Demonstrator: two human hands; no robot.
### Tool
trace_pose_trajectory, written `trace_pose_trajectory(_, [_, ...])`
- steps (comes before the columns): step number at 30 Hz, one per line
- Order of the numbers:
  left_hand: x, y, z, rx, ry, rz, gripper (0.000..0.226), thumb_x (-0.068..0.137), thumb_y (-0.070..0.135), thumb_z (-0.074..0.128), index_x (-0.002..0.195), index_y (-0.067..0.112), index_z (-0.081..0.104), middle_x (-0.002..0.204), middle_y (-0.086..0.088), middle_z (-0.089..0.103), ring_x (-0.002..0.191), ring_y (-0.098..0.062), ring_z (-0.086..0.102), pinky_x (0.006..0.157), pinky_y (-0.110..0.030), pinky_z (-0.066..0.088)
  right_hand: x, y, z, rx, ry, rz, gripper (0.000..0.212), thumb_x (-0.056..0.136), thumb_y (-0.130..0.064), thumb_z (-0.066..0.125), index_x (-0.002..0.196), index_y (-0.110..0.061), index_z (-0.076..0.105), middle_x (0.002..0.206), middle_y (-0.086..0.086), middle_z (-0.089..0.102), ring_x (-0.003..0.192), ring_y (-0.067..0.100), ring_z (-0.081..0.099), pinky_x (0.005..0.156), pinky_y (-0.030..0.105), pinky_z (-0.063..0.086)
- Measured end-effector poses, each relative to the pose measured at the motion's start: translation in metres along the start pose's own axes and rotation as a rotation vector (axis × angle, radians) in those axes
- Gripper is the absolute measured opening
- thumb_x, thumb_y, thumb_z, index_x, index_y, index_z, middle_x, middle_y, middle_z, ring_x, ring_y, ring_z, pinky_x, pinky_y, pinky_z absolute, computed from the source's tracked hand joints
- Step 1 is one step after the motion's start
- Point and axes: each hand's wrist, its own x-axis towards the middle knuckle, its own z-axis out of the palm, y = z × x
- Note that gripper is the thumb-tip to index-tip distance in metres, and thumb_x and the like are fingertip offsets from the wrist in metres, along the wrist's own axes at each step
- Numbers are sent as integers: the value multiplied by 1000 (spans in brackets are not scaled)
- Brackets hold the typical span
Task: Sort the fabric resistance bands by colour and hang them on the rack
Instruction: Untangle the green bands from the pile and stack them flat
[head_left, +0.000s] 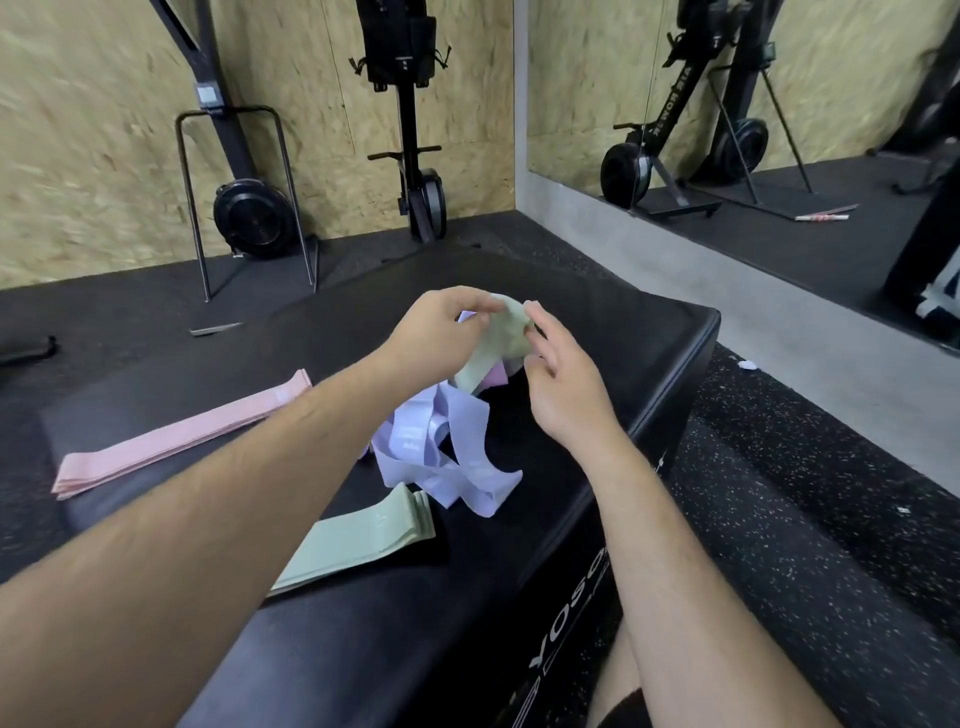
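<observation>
Finding one: the left hand (441, 327) pinches the upper edge of a pale green band (501, 338), fingers curled over it, holding it clear above the black padded counter (649, 332). The right hand (563, 384) stands just beside the band's right edge. Its fingers (531, 314) are loosely spread, with one fingertip against the fabric, and I see no closed grip there.

Finding two: the held band hangs downward from the left fingers. Its lower end drops into the tangle of lavender bands (441, 452) directly beneath, next to a mauve strip (493, 376). I cannot tell whether it is snagged in the tangle.

Finding three: two sorted stacks lie flat on the counter, the pink stack (176, 436) well off to the left and the green stack (358, 540) near the person's side, partly under the left forearm.

Judgement: sorting is under way and hanging has not started — I can identify no rack in view. The coming move turns on one relation. The green stack lies toward me and to the left of the held band, with its long axis running from near-left to far-right. The left hand holds the band and is on the stack's side, so I would draw it back along that line and use the right hand to flatten the band.
</observation>
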Motion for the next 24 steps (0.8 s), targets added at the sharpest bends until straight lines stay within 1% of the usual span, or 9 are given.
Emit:
trace_pose_trajectory(1, [2,3,-5,-15,-4,1,33,103,10,50,122,27,71,120,13,68,88,-5,68,64,-4,43,6,-6,-4,-1,-2,-22,64,99,1,39,152,-35,43,159,-18,40,141,-8,38,120,29,34])
trace_pose_trajectory(3, [7,11,-14,-84,-6,-18,34,103,7,51,126,23,70,119,12,68,90,8,65,67,1,41,23,-21,-15,-16,-18,-49,61,100,2,41,153,-28,43,158,-11,44,142,-4,40,118,25,36])
trace_pose_trajectory(5, [15,19,-24,-149,9,-29,37,102,6,52,131,21,69,123,12,68,111,4,62,76,4,40,41,-41,-27,-51,-30,-63,58,101,1,43,154,-25,43,156,-7,47,140,-3,42,108,11,40])
trace_pose_trajectory(8, [31,29,-40,-217,36,-38,38,102,5,54,133,22,68,126,11,68,118,-2,60,80,3,40,65,-73,-39,-86,-61,-113,58,100,2,43,154,-21,43,156,-7,47,142,0,41,114,19,38])
trace_pose_trajectory(12, [50,45,-61,-342,85,-28,38,100,0,54,131,17,68,117,4,71,112,-11,65,104,-22,48,83,-112,-47,-99,-79,-147,57,99,8,43,152,-15,43,154,-3,46,144,7,42,96,4,40])
trace_pose_trajectory(15, [57,70,-76,-432,103,7,37,100,-4,52,128,15,69,113,2,71,107,-14,67,98,-24,54,85,-139,-53,-48,-53,-191,57,99,5,48,150,-21,44,149,-6,51,139,15,50,108,22,45])
trace_pose_trajectory(18, [56,96,-89,-489,121,48,36,100,-4,52,115,22,71,115,4,71,108,-15,67,103,-32,54,76,-162,-58,-30,2,-255,61,97,3,57,146,-31,45,122,-30,55,100,22,70,87,28,52])
trace_pose_trajectory(20, [51,109,-97,-485,142,68,36,99,-2,55,112,27,72,122,7,68,105,-11,68,95,-30,57,70,-175,-60,-19,43,-310,67,93,5,63,148,-28,43,130,-25,49,80,18,64,79,24,52])
trace_pose_trajectory(24, [31,124,-106,-509,135,94,36,98,0,60,115,29,72,121,12,67,96,-8,70,79,-23,57,59,-195,-62,26,64,-333,68,89,1,71,145,-30,47,142,-6,46,75,14,63,83,31,58])
